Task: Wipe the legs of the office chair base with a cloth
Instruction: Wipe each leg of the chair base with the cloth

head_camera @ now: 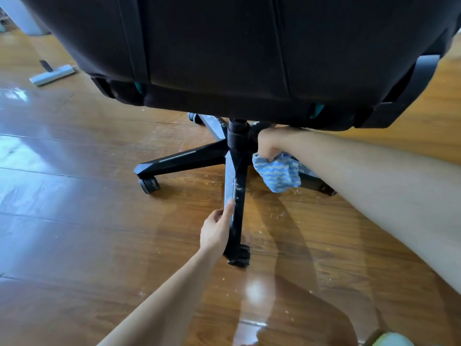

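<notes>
The right hand (268, 143) clutches a blue-striped cloth (279, 173) beside the hub (237, 137) of the black plastic office chair base (179, 158); the left hand (215, 228) grips its dusty near leg (237, 193). Firm hub-to-caster strokes would serve best.

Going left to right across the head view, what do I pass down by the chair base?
Flat mop head → caster of the left-pointing leg → left hand gripping the near leg → central column → blue cloth held by the right hand.

black chair base (189, 156), blue-striped cloth (279, 174)
</notes>
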